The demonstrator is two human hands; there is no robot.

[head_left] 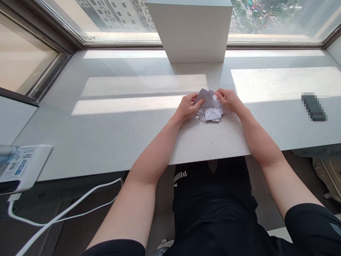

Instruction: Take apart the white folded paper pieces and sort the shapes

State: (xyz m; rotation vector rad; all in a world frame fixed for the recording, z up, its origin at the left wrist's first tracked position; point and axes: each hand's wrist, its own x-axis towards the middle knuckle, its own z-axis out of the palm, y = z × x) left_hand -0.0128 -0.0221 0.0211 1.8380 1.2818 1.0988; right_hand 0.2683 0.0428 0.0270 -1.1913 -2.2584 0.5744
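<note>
- Far left: I record a white device at the worktop edge, white cable plugged in.
- Left hand: thumb and fingers pinch the raised upper flap of the folded paper.
- Folded paper: located between both hands, low over the worktop near its front edge. Creases cross on the front panel and several layers are folded; by my judgement the folding is well advanced. The upper flap stands unflattened; I cannot tell how many folds remain.
- Behind it: white box-like block by the window.
- Right hand: fingertips pinched together at the paper's upper right edge.
- Far right: dark pixelated object, identity unconfirmed.
</note>
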